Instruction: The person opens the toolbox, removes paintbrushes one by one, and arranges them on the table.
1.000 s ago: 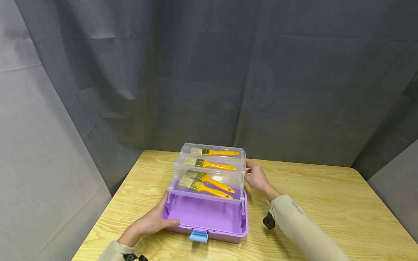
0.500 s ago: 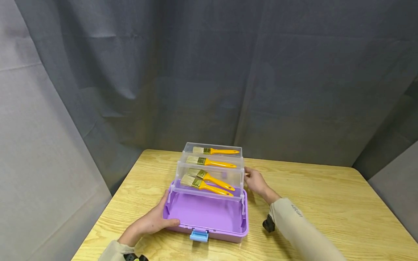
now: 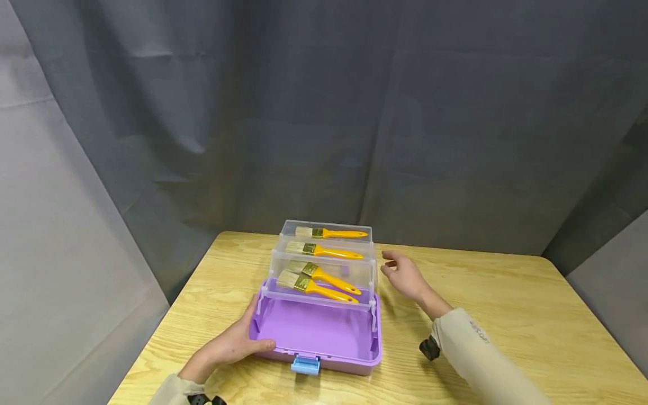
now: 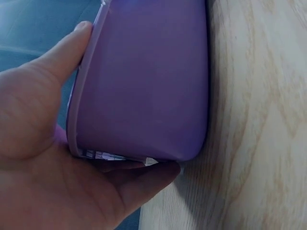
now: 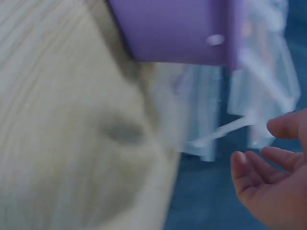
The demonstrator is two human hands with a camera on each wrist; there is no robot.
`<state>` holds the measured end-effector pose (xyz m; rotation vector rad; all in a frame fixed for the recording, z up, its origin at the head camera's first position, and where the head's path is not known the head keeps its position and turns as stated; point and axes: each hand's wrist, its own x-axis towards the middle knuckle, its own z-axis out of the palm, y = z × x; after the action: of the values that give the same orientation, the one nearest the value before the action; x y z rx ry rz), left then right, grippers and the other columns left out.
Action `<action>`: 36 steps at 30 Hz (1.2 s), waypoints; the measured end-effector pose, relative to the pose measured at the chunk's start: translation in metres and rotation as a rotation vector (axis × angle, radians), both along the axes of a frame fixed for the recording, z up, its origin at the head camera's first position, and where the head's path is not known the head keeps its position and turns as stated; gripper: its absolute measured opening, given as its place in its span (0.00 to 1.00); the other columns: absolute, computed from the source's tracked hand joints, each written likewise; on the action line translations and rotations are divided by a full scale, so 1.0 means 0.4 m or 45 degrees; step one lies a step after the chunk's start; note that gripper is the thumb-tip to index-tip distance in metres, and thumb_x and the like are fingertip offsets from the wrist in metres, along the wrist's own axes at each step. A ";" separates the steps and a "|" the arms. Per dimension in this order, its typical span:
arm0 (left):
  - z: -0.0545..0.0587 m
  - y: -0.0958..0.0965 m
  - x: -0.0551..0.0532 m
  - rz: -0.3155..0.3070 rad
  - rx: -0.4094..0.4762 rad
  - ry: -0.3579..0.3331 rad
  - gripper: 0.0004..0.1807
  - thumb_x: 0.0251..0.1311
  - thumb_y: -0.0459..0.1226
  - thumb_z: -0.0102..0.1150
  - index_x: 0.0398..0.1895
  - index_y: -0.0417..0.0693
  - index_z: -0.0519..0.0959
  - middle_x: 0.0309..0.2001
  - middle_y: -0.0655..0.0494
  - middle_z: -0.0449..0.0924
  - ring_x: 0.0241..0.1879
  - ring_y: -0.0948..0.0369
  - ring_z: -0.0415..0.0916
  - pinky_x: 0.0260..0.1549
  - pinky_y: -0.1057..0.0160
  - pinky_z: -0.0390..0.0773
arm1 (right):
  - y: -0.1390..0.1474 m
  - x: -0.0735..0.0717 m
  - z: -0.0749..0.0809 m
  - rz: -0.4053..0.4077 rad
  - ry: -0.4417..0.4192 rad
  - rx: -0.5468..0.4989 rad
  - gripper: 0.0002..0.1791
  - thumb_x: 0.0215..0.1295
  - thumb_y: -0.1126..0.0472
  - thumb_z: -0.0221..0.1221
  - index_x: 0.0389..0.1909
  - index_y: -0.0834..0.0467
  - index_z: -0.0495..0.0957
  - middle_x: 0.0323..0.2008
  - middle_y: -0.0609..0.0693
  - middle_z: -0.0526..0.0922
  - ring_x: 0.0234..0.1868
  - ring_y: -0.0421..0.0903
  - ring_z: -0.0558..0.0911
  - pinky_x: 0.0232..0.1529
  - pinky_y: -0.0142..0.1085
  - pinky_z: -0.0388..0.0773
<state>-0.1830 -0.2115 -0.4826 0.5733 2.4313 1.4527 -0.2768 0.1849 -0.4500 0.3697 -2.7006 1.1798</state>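
Observation:
A purple toolbox stands unfolded on the table, its clear stepped trays raised behind the bottom compartment. Several paintbrushes with yellow handles and pale bristles lie in the trays. My left hand holds the box at its front left corner, thumb over the front rim and fingers along the left side. In the left wrist view, the fingers reach around the box wall. Right of the trays, my right hand is raised with relaxed, slightly bent fingers and nothing in them; the right wrist view shows it apart from the box.
A light blue latch hangs at the front of the box. The wooden table extends on both sides. Dark grey curtain hangs behind its far edge, with a lighter panel at the left.
The trays have swung slightly up and back with their brushes. My right hand has come off their right side and moved rightward. My left hand keeps its hold on the box corner.

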 end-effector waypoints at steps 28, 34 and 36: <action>-0.004 -0.004 -0.006 -0.025 -0.007 -0.006 0.65 0.52 0.41 0.69 0.73 0.46 0.23 0.73 0.37 0.26 0.70 0.40 0.36 0.66 0.42 0.40 | -0.154 0.059 0.055 0.506 0.263 0.513 0.10 0.52 0.68 0.67 0.36 0.64 0.84 0.30 0.52 0.84 0.30 0.44 0.79 0.32 0.36 0.79; 0.000 -0.003 -0.002 0.008 -0.040 -0.018 0.65 0.52 0.42 0.69 0.73 0.45 0.24 0.73 0.36 0.27 0.70 0.40 0.35 0.66 0.43 0.39 | -0.162 0.051 0.052 0.508 0.282 0.554 0.05 0.54 0.70 0.63 0.32 0.63 0.83 0.24 0.46 0.80 0.24 0.39 0.74 0.27 0.32 0.75; 0.000 0.000 0.000 0.003 -0.028 -0.011 0.65 0.52 0.41 0.70 0.73 0.45 0.24 0.73 0.36 0.27 0.70 0.40 0.35 0.66 0.42 0.39 | -0.164 0.050 0.053 0.507 0.272 0.552 0.04 0.54 0.70 0.62 0.30 0.62 0.83 0.22 0.45 0.79 0.23 0.38 0.72 0.25 0.31 0.73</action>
<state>-0.1829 -0.2116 -0.4824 0.5586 2.4394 1.4248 -0.2566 0.1195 -0.4288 1.0674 -2.7431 0.5618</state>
